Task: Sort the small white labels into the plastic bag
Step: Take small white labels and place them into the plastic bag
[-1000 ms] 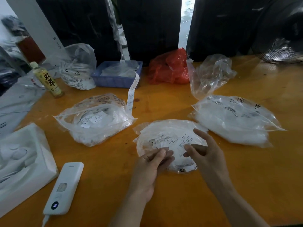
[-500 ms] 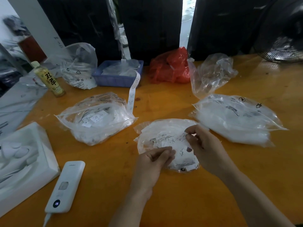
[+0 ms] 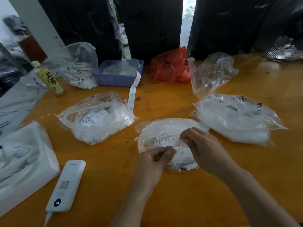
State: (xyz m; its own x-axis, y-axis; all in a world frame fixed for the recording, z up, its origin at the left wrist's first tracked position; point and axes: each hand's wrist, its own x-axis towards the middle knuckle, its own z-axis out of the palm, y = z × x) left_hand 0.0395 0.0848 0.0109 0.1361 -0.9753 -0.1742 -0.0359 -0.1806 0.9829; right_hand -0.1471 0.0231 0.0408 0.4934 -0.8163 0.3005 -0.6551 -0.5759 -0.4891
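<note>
Two bare hands over an orange bench (image 3: 188, 202). Left hand (image 3: 154, 163), grip pinching the plastic bag (image 3: 165, 128) edge; right hand (image 3: 201, 146), grip pinching a small white label (image 3: 180, 143) above more labels (image 3: 164, 138) inside.

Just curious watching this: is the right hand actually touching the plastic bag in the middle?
Touching. The head view shows the right hand pinching the plastic bag at its opening, no gap visible.

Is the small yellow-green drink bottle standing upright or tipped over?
Upright. The small yellow-green drink bottle stands on its base near the orange table's far left edge, cap on top.
</note>
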